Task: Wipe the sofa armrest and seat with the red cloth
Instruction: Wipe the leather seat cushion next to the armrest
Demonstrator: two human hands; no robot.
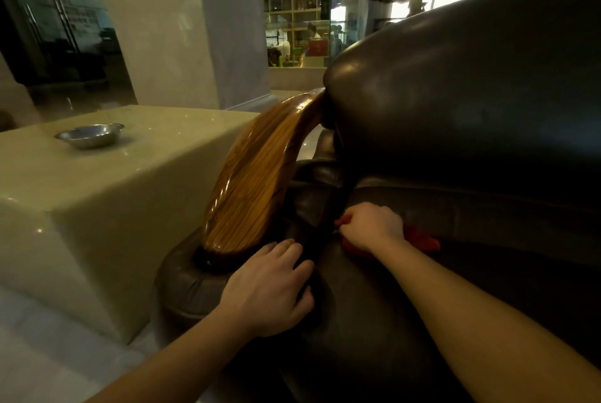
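A dark brown leather sofa fills the right half of the view, with a curved wooden armrest on its left side. My right hand presses the red cloth onto the seat, in the corner where seat, backrest and armrest meet. Most of the cloth is hidden under that hand. My left hand lies flat with fingers spread on the leather at the front end of the armrest, holding nothing.
A pale stone block table stands left of the sofa with a metal bowl on top. A thick pillar rises behind it. Glass doors and shelves are far behind.
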